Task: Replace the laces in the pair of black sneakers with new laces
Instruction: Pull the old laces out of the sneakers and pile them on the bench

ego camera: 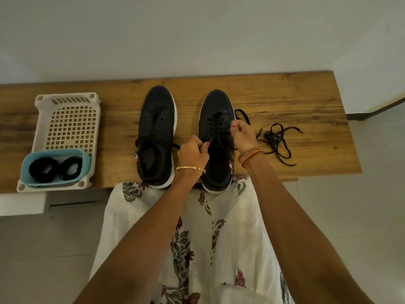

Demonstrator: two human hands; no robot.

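Note:
Two black sneakers stand side by side on a wooden bench (295,99), toes pointing away from me. The left sneaker (157,132) has bare eyelets and no lace. The right sneaker (215,128) still carries a black lace (215,122) through its eyelets. My left hand (192,153) grips one lace end at the shoe's left side. My right hand (244,136) pinches the other lace part at the right side, where a loop (242,115) trails onto the bench. A loose black lace (277,141) lies tangled to the right of the shoes.
At the bench's left end sits a white slotted basket (68,119). A light blue tub (54,167) in it holds two coiled black laces (55,167). A wall runs behind the bench. My floral white garment (197,238) hangs below the bench edge.

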